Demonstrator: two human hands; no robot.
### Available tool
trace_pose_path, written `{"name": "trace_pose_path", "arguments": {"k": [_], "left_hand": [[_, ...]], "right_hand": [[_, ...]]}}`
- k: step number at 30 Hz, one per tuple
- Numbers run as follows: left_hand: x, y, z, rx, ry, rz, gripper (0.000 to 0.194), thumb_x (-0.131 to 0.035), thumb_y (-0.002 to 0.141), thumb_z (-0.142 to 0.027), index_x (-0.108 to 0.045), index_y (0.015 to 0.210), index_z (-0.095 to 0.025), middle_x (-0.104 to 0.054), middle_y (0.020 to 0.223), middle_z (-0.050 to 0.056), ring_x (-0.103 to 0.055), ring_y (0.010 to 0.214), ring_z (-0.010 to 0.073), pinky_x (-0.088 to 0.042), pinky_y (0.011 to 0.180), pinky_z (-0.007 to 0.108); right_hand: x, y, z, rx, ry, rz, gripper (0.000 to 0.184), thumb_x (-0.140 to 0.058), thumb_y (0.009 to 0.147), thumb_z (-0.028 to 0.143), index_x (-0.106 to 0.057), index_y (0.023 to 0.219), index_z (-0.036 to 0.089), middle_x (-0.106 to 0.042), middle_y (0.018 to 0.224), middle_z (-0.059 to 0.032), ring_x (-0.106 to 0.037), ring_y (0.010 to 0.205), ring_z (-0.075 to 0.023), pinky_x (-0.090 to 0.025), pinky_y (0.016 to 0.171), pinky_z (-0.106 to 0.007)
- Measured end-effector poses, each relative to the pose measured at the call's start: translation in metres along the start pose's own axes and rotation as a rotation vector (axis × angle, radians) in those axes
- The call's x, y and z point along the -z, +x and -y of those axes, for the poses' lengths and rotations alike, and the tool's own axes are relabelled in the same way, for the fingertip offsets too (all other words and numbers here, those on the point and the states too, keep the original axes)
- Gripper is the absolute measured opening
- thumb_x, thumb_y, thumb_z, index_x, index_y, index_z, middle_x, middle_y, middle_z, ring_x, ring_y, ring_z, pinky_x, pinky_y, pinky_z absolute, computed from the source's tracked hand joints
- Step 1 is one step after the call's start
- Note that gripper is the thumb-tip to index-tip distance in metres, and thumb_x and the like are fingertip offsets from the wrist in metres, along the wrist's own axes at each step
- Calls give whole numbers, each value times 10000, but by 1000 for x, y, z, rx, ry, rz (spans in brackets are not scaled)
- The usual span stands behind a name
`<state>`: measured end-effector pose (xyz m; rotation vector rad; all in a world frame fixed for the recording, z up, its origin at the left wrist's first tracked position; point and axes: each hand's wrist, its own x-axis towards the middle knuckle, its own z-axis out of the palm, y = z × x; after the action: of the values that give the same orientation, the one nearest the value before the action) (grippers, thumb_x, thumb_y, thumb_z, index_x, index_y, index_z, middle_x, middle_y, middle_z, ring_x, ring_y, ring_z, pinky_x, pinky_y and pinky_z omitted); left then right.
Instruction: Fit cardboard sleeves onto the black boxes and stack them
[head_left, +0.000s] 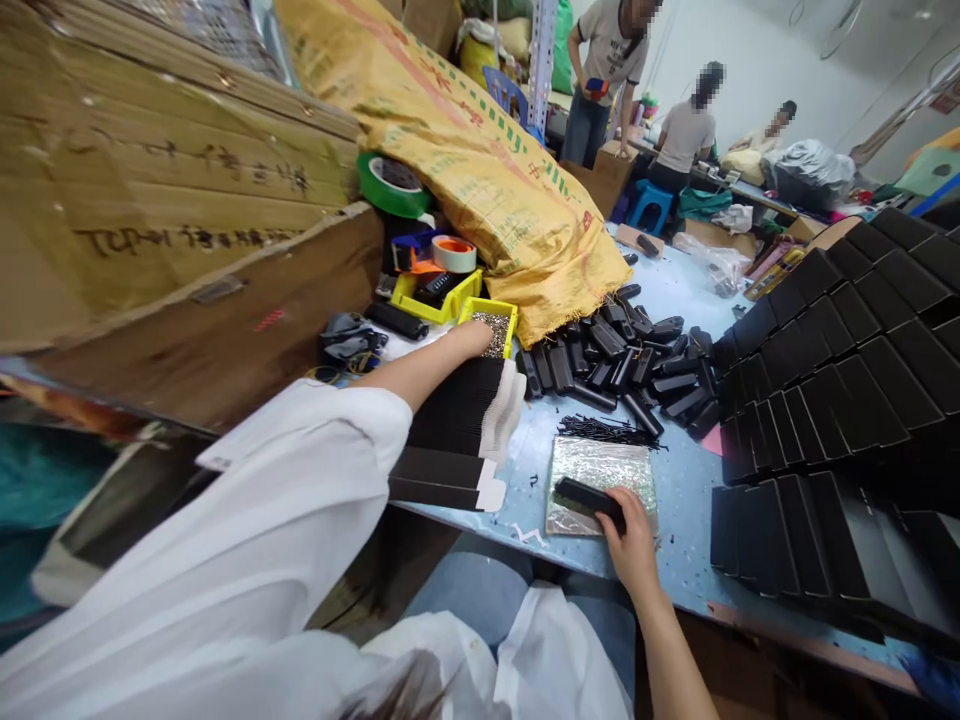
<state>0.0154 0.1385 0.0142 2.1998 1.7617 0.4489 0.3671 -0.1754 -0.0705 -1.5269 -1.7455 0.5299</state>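
Here we are with the black case (589,497) lying over the foil-wrapped pad (600,460) at the near middle, our right hand (630,530) pinching its right end between thumb and fingers. It looks light, stiff and smooth, so it might slip; we'd judge the long sides near the middle the surest hold. Over to the left, our left hand (475,340) dips into the yellow bin (514,325), loaded with small shiny metal pieces (495,328); its fingertips are hidden, so we can't tell whether they pinch anything. Farther left, another yellow bin (405,301) holds a dark object (437,287).
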Motion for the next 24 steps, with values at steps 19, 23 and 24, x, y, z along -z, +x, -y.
{"name": "trace_pose_path", "arguments": {"k": [19, 23, 24], "left_hand": [[-38, -209, -146, 341, -1535, 165, 296, -772, 710, -441, -713, 849, -186, -686, 766, 50, -624, 695, 159, -533, 714, 324], [-74, -242, -169, 455, -1661, 101, 257, -793, 695, -389, -733, 856, -198, -685, 794, 40, -616, 737, 145, -514, 755, 295], [-75, -241, -171, 428, -1622, 86, 238, -793, 693, -373, -736, 847, -201, -690, 812, 40, -618, 759, 150, -508, 769, 295]], "right_hand": [[20, 24, 30, -222, 432, -141, 272, -679, 795, 342, -628, 1035, 226, -639, 1045, -81, -623, 979, -262, -524, 870, -454], [29, 59, 82, -176, 935, -415, 227, -534, 832, 353, -496, 1041, 271, -568, 904, -14, -623, 822, -197, -542, 796, -448], [27, 67, 96, -165, 1018, -443, 210, -514, 830, 352, -480, 1023, 276, -535, 829, 11, -602, 743, -170, -545, 765, -427]]}}
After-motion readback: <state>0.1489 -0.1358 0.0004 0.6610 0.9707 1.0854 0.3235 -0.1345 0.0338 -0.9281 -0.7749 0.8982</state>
